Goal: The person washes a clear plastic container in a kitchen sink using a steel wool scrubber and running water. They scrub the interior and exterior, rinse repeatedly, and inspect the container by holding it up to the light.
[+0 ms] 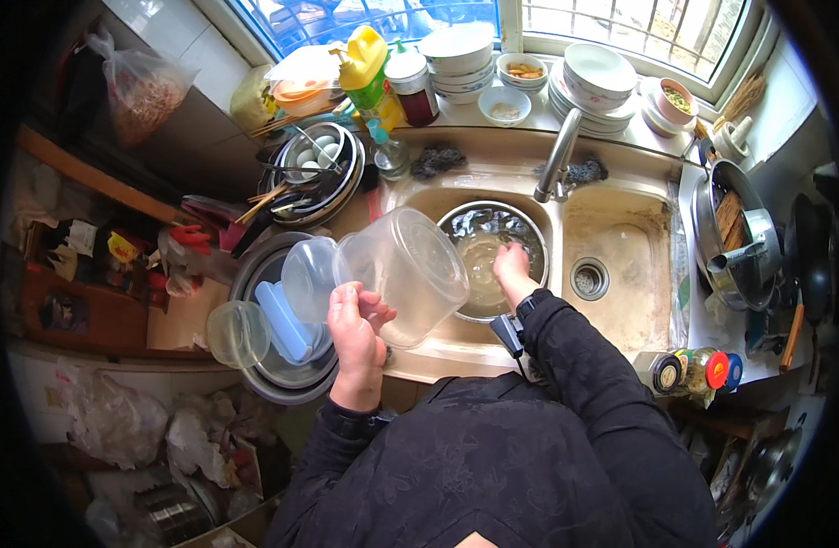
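My left hand (357, 335) grips the rim of a large clear plastic container (409, 274), tilted on its side above the sink's left edge. My right hand (514, 266) reaches into a round metal basin (544, 240) of water in the left bowl of the double sink; its fingertips are partly hidden, so I cannot tell whether they hold anything. Left of my left hand, a grey basin (244, 274) bears smaller clear containers and a light blue plastic piece (282, 322). The metal faucet (560, 157) rises behind the divider between the bowls.
Stacked bowls (457, 61), plates (590, 113) and a yellow detergent bottle (364, 68) line the windowsill. A bowl of eggs (313, 154) sits on stacked pans at the left. Jars (703, 370) stand right of the sink, below a steel pot (748, 274). Black scrubbers (438, 161) lie behind the bowls.
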`<control>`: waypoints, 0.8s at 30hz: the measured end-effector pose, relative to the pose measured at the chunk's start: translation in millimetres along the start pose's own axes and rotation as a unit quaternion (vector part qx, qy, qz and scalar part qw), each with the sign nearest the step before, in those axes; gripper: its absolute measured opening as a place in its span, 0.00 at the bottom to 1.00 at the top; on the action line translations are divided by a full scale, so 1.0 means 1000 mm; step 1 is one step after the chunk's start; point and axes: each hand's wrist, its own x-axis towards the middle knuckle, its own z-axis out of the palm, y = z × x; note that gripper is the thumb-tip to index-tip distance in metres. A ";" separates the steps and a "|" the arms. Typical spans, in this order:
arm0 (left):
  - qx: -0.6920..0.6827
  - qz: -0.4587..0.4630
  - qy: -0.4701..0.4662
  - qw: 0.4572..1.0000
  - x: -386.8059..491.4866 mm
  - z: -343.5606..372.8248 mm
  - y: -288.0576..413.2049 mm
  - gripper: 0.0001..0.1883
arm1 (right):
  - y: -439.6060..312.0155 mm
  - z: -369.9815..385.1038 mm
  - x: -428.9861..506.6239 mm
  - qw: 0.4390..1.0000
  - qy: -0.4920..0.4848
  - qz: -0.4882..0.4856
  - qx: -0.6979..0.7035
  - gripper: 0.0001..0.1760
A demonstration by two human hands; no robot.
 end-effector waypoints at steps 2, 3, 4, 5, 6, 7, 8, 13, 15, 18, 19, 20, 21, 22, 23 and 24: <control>-0.007 -0.009 -0.002 1.000 0.001 0.001 -0.002 0.09 | 0.005 -0.004 0.006 0.989 -0.060 0.116 0.072 0.23; -0.002 -0.013 -0.005 1.000 0.002 0.002 -0.003 0.09 | 0.001 -0.007 0.007 0.948 -0.109 0.235 0.186 0.22; -0.002 -0.019 -0.005 1.000 0.003 0.002 -0.003 0.09 | 0.000 -0.028 0.010 0.804 -0.292 0.337 0.392 0.23; -0.005 -0.029 0.003 1.000 0.003 0.002 -0.003 0.09 | -0.014 -0.031 0.004 0.765 -0.302 0.352 0.446 0.22; 0.000 -0.036 -0.004 0.999 0.004 0.002 -0.004 0.09 | -0.031 -0.039 -0.003 0.743 -0.338 0.311 0.487 0.21; -0.005 -0.037 -0.014 0.999 0.004 0.003 -0.004 0.09 | -0.052 -0.048 -0.012 0.718 -0.355 0.284 0.526 0.21; -0.010 -0.043 -0.015 0.999 0.005 0.005 -0.005 0.09 | -0.078 -0.057 -0.021 0.718 -0.382 0.248 0.525 0.20; -0.019 -0.057 -0.039 0.997 0.008 0.014 -0.004 0.10 | -0.186 -0.109 -0.088 0.714 -0.495 0.033 0.494 0.18; -0.014 -0.064 -0.057 0.996 0.009 0.017 -0.001 0.11 | -0.209 -0.126 -0.109 0.702 -0.553 -0.039 0.446 0.19; -0.021 -0.066 -0.075 0.995 0.011 0.022 0.001 0.12 | -0.226 -0.137 -0.126 0.758 -0.536 -0.041 0.368 0.20; -0.021 -0.066 -0.078 0.995 0.011 0.023 0.001 0.12 | -0.227 -0.139 -0.127 0.760 -0.530 -0.046 0.373 0.20; -0.021 -0.066 -0.078 0.995 0.011 0.023 0.001 0.13 | -0.226 -0.141 -0.126 0.761 -0.524 -0.052 0.378 0.20; -0.018 -0.067 -0.084 0.994 0.012 0.024 0.001 0.13 | -0.223 -0.143 -0.124 0.772 -0.510 -0.047 0.376 0.20; -0.015 -0.071 -0.086 0.994 0.012 0.024 0.000 0.13 | -0.219 -0.145 -0.120 0.766 -0.512 -0.044 0.387 0.20; -0.012 -0.074 -0.087 0.993 0.011 0.023 0.000 0.13 | -0.214 -0.145 -0.116 0.773 -0.497 -0.039 0.392 0.20; -0.012 -0.075 -0.088 0.993 0.011 0.023 0.000 0.13 | -0.207 -0.145 -0.111 0.779 -0.490 -0.059 0.386 0.19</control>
